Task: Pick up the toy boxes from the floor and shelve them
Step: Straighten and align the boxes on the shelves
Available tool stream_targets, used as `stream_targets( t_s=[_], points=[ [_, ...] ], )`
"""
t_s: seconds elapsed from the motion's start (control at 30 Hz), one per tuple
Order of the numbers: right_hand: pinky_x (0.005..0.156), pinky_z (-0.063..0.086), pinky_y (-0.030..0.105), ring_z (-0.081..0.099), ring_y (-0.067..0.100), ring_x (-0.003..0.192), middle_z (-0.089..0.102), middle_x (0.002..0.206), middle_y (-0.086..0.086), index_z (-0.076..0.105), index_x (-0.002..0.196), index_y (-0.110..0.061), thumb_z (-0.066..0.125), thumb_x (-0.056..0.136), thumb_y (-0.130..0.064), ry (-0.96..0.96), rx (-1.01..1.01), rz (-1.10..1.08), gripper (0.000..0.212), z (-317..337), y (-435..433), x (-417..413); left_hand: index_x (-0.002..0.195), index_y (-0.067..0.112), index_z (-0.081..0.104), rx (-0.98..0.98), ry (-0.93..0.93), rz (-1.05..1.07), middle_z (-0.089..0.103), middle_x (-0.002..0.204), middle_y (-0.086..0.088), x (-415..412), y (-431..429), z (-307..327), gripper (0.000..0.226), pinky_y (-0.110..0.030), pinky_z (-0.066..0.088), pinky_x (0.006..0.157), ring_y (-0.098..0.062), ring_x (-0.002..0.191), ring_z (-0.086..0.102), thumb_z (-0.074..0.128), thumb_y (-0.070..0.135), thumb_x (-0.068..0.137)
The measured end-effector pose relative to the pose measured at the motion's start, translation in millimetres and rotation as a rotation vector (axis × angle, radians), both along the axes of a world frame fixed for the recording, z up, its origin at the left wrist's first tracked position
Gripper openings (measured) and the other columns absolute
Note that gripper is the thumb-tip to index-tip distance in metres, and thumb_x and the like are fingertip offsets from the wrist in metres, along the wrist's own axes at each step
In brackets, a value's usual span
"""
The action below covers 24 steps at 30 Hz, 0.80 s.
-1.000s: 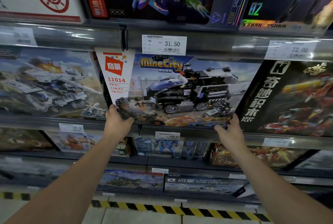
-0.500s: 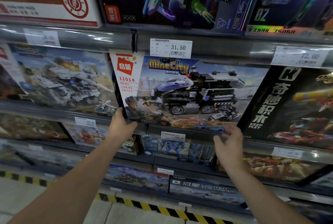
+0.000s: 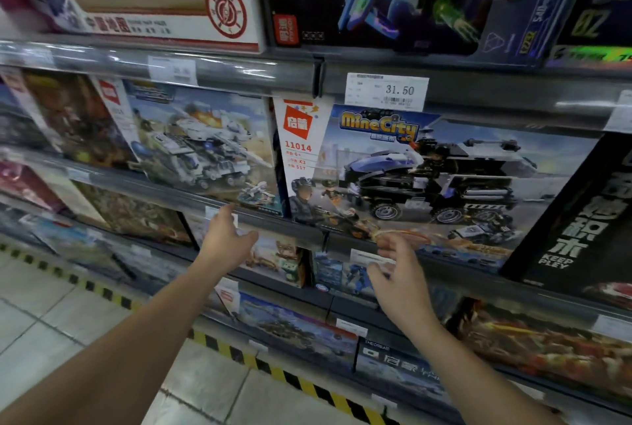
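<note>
Left hand (image 3: pixel 227 236) has released the box's lower corner and hangs loosely spread, holding nothing, just below the shelf rail (image 3: pixel 164 190). Right hand (image 3: pixel 400 274) is likewise off the box, fingers loosely curled and blurred; contact with the lower edge cannot be determined. The MineCity box (image 3: pixel 427 178) stands tilted back on the shelf, between the tank box (image 3: pixel 205 144) and the black box (image 3: pixel 581 212), the latter cut off at the frame edge. The price tag (image 3: pixel 386 91) above reads 31.50.
</note>
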State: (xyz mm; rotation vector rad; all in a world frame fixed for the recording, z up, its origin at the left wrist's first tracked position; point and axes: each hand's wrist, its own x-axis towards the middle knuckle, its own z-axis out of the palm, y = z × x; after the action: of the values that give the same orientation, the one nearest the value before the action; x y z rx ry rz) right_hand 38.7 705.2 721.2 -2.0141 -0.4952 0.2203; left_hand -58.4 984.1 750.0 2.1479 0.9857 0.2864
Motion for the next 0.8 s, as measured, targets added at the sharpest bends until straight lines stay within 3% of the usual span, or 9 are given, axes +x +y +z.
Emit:
stream_targets(
  t_s=[0.07, 0.13, 0.23, 0.33, 0.5, 0.57, 0.63, 0.8],
  points=[
    [0.098, 0.044, 0.032, 0.041, 0.001, 0.114, 0.042, 0.133, -0.016, 0.035, 0.147, -0.028, 0.058, 0.098, -0.023, -0.012, -0.038, 0.043, 0.054, 2.1, 23.6, -8.6, 0.155, 0.020, 0.019, -0.004, -0.014, 0.013, 0.032, 0.155, -0.010, -7.6, 24.2, 1.0, 0.076, -0.035, 0.050, 0.076, -0.019, 0.097, 0.061, 0.063, 0.029, 0.094],
    [0.096, 0.042, 0.026, 0.040, 0.001, 0.115, 0.041, 0.140, -0.014, 0.032, 0.149, -0.028, 0.058, 0.099, -0.023, -0.033, -0.054, 0.063, 0.056, 3.2, 52.4, -16.3, 0.154, 0.017, 0.021, 0.018, -0.016, 0.027, 0.035, 0.153, -0.010, -13.9, 55.8, 1.4, 0.075, -0.038, 0.048, 0.086, -0.025, 0.118, 0.053, 0.064, 0.029, 0.094],
    [0.102, 0.040, 0.026, 0.042, 0.007, 0.125, 0.039, 0.145, -0.012, 0.031, 0.150, -0.029, 0.058, 0.098, -0.025, -0.051, -0.062, 0.052, 0.058, 3.2, 108.7, -29.1, 0.153, 0.015, 0.023, 0.019, -0.041, 0.028, 0.039, 0.149, -0.011, -24.0, 118.0, -0.3, 0.073, -0.036, 0.043, 0.080, -0.024, 0.108, 0.051, 0.064, 0.025, 0.094],
    [0.103, 0.039, 0.027, 0.040, 0.014, 0.136, 0.036, 0.151, -0.008, 0.028, 0.150, -0.029, 0.059, 0.098, -0.025, -0.074, -0.063, -0.002, 0.061, -1.0, 176.1, -43.9, 0.152, 0.015, 0.025, 0.013, -0.060, -0.010, 0.037, 0.151, -0.011, -38.5, 190.5, -6.8, 0.072, -0.034, 0.042, 0.084, -0.029, 0.123, 0.049, 0.065, 0.024, 0.093],
    [0.101, 0.040, 0.026, 0.036, 0.019, 0.141, 0.020, 0.162, -0.007, 0.013, 0.157, -0.028, 0.061, 0.096, -0.025, -0.012, -0.096, -0.158, 0.077, -2.1, 262.3, -53.2, 0.156, 0.017, 0.017, -0.066, -0.009, -0.028, 0.026, 0.158, -0.009, -52.9, 299.3, -8.3, 0.084, -0.035, 0.050, 0.084, -0.029, 0.130, 0.045, 0.068, 0.030, 0.091],
    [0.099, 0.046, 0.035, 0.051, 0.019, 0.122, 0.022, 0.163, -0.004, 0.007, 0.158, -0.027, 0.062, 0.095, -0.024, 0.006, -0.100, -0.248, 0.084, 2.3, 282.2, -50.0, 0.156, 0.017, 0.013, -0.073, -0.007, -0.051, 0.021, 0.160, -0.009, -50.2, 330.8, -3.8, 0.087, -0.038, 0.045, 0.089, -0.031, 0.139, 0.035, 0.068, 0.031, 0.091],
    [0.086, 0.055, 0.043, 0.052, 0.015, 0.088, 0.027, 0.161, 0.001, 0.004, 0.159, -0.025, 0.064, 0.095, -0.026, 0.022, -0.152, -0.360, 0.088, 7.8, 297.5, -46.1, 0.156, 0.015, 0.014, -0.055, -0.008, -0.079, 0.020, 0.160, -0.009, -44.2, 354.7, -0.4, 0.088, -0.042, 0.040, 0.101, -0.031, 0.142, 0.030, 0.070, 0.030, 0.090],
    [0.060, 0.057, 0.038, 0.050, 0.017, 0.060, 0.034, 0.157, 0.011, 0.009, 0.158, -0.018, 0.065, 0.093, -0.037, -0.014, -0.339, -0.596, 0.089, 13.3, 317.5, -40.7, 0.156, 0.013, 0.013, -0.113, -0.008, -0.138, 0.024, 0.159, -0.010, -27.3, 383.6, 3.5, 0.092, -0.042, 0.040, 0.104, -0.031, 0.140, 0.034, 0.071, 0.028, 0.087]
  ],
)
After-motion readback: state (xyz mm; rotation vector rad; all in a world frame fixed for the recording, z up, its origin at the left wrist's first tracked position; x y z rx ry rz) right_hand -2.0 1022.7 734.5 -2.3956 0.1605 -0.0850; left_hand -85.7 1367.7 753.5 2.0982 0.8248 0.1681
